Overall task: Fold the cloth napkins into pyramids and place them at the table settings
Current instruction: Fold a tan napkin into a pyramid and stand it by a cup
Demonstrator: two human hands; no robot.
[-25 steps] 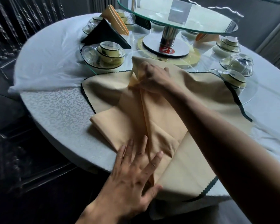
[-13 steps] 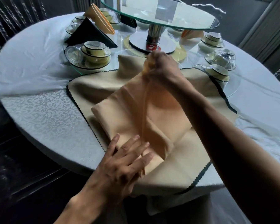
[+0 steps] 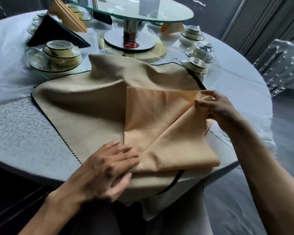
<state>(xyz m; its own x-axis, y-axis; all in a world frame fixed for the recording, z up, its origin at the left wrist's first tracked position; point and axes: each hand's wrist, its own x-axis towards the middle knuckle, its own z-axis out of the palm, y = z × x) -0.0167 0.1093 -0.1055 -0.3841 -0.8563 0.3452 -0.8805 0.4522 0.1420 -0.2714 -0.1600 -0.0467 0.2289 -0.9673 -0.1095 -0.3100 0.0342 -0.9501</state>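
On a round white-clothed table (image 3: 20, 126), peach napkin (image 3: 161, 129) at centre, left hand (image 3: 107, 168) flat on its 7 o'clock edge, right hand (image 3: 215, 107) pinching its 3 o'clock corner, glass turntable (image 3: 131, 9) at 12 o'clock, clear chair (image 3: 282, 65) at 2 o'clock.

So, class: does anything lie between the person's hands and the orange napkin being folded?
Nothing visible does. The right hand pinches a corner of the orange napkin, and the left hand rests directly on its near edge. The napkin lies on a tan cloth, with the wrapped dishes farther back.
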